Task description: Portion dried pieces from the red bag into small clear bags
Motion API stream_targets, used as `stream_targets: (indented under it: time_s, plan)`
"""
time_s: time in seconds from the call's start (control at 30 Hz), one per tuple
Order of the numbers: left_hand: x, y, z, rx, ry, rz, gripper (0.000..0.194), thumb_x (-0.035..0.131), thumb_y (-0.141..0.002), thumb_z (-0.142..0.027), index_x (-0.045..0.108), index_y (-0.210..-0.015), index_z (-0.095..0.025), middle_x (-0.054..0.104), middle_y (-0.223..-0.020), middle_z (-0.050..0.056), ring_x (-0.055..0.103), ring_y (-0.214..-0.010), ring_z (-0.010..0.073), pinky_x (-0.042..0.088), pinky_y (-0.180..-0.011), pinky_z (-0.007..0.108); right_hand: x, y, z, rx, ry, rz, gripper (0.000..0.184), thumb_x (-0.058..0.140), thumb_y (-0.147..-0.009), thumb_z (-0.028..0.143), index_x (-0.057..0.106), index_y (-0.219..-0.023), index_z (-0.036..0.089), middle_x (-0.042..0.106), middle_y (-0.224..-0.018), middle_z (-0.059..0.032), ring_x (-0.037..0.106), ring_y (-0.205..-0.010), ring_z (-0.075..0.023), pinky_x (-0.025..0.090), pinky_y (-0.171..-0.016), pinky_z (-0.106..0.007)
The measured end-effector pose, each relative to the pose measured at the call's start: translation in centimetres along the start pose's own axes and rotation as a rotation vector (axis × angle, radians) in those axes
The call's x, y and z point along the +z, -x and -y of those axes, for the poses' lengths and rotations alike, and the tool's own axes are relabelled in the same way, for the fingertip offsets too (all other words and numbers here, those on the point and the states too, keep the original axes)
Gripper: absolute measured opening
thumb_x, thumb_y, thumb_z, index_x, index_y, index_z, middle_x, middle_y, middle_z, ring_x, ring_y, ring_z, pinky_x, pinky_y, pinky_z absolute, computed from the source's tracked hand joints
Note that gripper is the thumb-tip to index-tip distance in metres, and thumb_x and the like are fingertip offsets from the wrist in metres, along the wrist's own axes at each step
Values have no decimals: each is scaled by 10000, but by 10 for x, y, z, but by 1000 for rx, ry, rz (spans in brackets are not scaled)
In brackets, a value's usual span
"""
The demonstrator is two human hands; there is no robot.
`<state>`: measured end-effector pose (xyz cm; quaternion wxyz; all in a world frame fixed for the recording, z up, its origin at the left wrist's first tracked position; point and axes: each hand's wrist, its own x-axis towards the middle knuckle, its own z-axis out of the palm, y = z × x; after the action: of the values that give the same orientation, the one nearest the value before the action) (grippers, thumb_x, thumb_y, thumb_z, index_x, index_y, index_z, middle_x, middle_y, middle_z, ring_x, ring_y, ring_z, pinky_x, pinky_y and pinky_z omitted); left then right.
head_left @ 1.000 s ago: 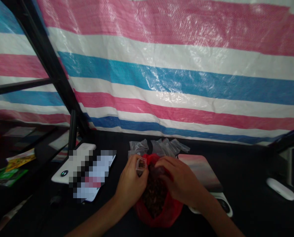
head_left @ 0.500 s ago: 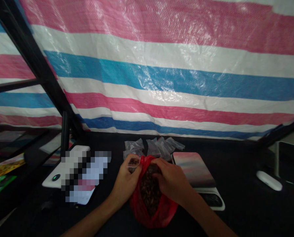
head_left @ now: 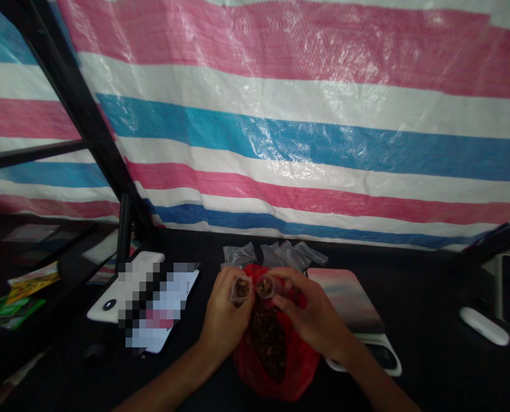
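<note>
A red plastic bag [head_left: 298,375] sits open on the dark table, with many small brown dried pieces [head_left: 269,346] inside. My left hand [head_left: 223,312] is closed around a small clear plastic bag [head_left: 234,296], whose open mouth faces up and shows brown pieces in it. Between the fingers of my right hand [head_left: 310,309] is a small clear cup [head_left: 274,284], tilted, with brown pieces in it. Cup and clear bag are side by side over the far part of the red bag. Whether their rims touch I cannot tell.
Several clear plastic bags [head_left: 287,254] lie behind the red bag. On the right are a white scale [head_left: 394,366] with a pinkish cover [head_left: 345,294], and a white case [head_left: 484,326]. A white device [head_left: 104,303] and a pixelated phone [head_left: 163,320] lie left, near a black frame post [head_left: 124,229].
My right hand has lifted the cup, with brown pieces in it, out of the red bag to beside the small clear bag. The whole view has shifted slightly.
</note>
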<state>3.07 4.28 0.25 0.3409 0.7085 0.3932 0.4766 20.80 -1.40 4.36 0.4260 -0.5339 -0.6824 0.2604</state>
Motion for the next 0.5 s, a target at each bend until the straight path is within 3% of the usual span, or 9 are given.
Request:
stream_targets:
  time_s: [0.1, 0.2, 0.37, 0.5]
  plan:
    - [1, 3, -2, 65, -30, 118, 95, 653, -835, -149, 596, -849, -223, 622, -904, 21, 582, -916, 211, 465, -805, 312, 5, 2, -1, -212, 89, -38, 304, 601, -950, 170, 653, -1232, 273, 678, -1200, -40, 652, -1058, -183, 517, -915, -296]
    - [2, 4, -4, 41, 15, 177, 167, 677, -796, -115, 612, -908, -221, 628, -944, 24, 578, -954, 217, 470, -838, 326, 11, 5, -1, -381, 211, -37, 353, 508, -996, 142, 636, -1285, 298, 648, -1283, -58, 631, -1158, -184, 504, -989, -319]
    - [0, 2, -7, 27, 27, 160, 109, 699, -824, -175, 612, -873, -217, 626, -918, 28, 577, -925, 218, 467, -816, 323, 11, 6, 2, -283, 191, -87, 329, 602, -952, 185, 620, -1266, 282, 683, -1202, -56, 660, -1105, -201, 534, -956, -323]
    - [-1, -2, -8, 27, -45, 76, 95, 661, -884, -269, 598, -833, -219, 607, -877, 23, 583, -882, 209, 468, -792, 315, 4, 4, 0, -232, 164, -122, 209, 574, -970, 241, 626, -1172, 254, 700, -1144, -66, 673, -1054, -219, 540, -920, -335]
